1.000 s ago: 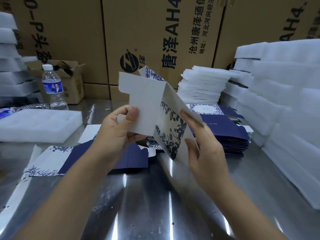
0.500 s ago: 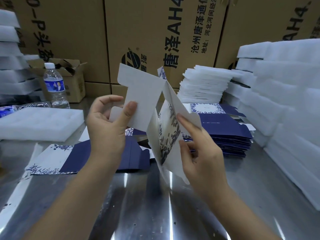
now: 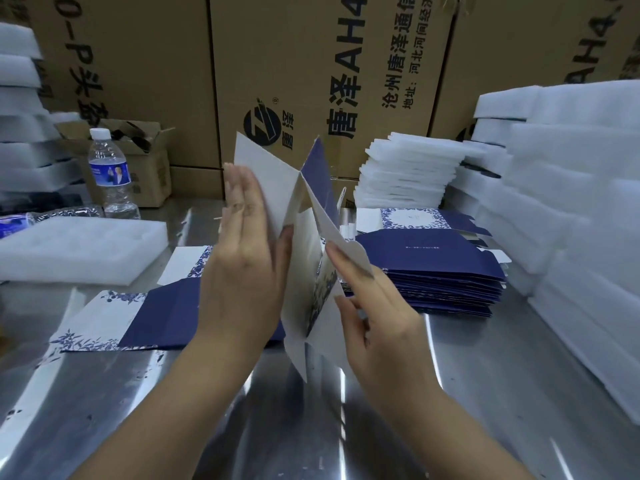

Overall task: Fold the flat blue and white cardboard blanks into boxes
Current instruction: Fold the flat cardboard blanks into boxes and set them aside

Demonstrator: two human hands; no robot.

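**Half-folded blank held upright between two hands**

A blue and white cardboard blank [image 3: 299,271] stands on edge above the steel counter [image 3: 485,375], held in the air at the centre of the view. Its panels are bent at angles to one another, showing the white inner side, a dark blue face at the top and a floral print low down.

The left hand [image 3: 242,258] is flat, with straight fingers and thumb laid against the white upper panel. The right hand [image 3: 377,323] grips the blank's right side: its forefinger runs up along a rounded white flap, and thumb and curled fingers close on the panel's edge. Both are blurred.

Behind the right hand lies a stack of flat blanks [image 3: 433,271]; behind the left forearm, another flat blank [image 3: 156,317] lies on the counter. A foam tray [image 3: 79,247] and a water bottle [image 3: 110,174] sit at the left, white foam stacks [image 3: 571,202] at the right, and brown cartons [image 3: 311,64] at the back.
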